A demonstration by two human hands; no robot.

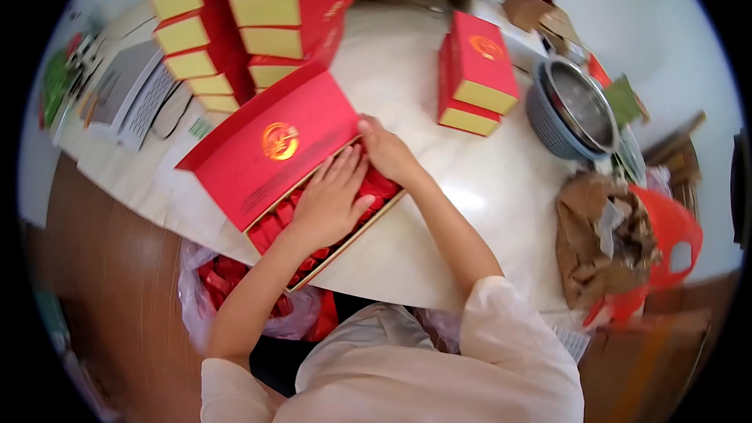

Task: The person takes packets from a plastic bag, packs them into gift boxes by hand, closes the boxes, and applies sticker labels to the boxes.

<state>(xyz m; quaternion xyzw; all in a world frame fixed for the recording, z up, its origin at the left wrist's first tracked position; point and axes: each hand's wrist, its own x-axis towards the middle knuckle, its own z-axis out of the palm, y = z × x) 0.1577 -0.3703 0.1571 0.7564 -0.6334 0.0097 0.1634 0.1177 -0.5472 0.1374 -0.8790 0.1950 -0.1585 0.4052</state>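
A long red gift box (286,141) lies at the table's near edge with its lid folded back, a gold emblem inside the lid. Small red packets (268,227) fill its tray. My left hand (333,194) lies flat over the packets, fingers stretched out and holding nothing. At the box's right end, my right hand (388,155) grips the corner where lid and tray meet; part of its fingers is hidden. Packets under both hands are partly covered.
Tall stacks of red-and-yellow boxes (266,12) stand behind the open box. Two more boxes (479,63) sit further right, near a blue basket with a metal bowl (580,102). A brown paper bag (599,243) is at right; a plastic bag of red packets (223,278) is below the table edge.
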